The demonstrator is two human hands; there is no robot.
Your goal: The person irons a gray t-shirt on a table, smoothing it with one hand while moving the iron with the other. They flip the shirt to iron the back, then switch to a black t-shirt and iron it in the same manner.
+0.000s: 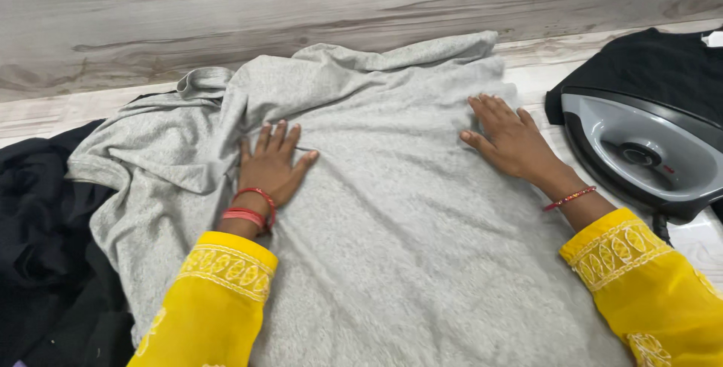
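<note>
1. A soft grey knitted garment (392, 224) lies spread across the middle of the frame, reaching from the upper centre down to the bottom edge, with a bunched, folded part at the upper left.
2. The left hand (273, 165) lies flat, palm down, on the grey garment left of centre; its fingers are stretched out and slightly spread, gripping nothing. Red bangles (252, 213) circle its wrist above a yellow embroidered sleeve (218, 292).
3. The right hand (508, 140) also presses flat on the garment, right of centre, near the cloth's right edge; its fingers are extended and close together, closed on nothing. A thin red bracelet (570, 198) sits at that wrist.
4. A grey and black electric iron (644, 152) lies at the right of the frame, just beside the garment and apart from the right hand.
5. Black cloth (655, 62) sits behind the iron at the upper right.
6. Another dark fabric pile (45, 261) fills the lower left, touching the grey garment's edge.
</note>
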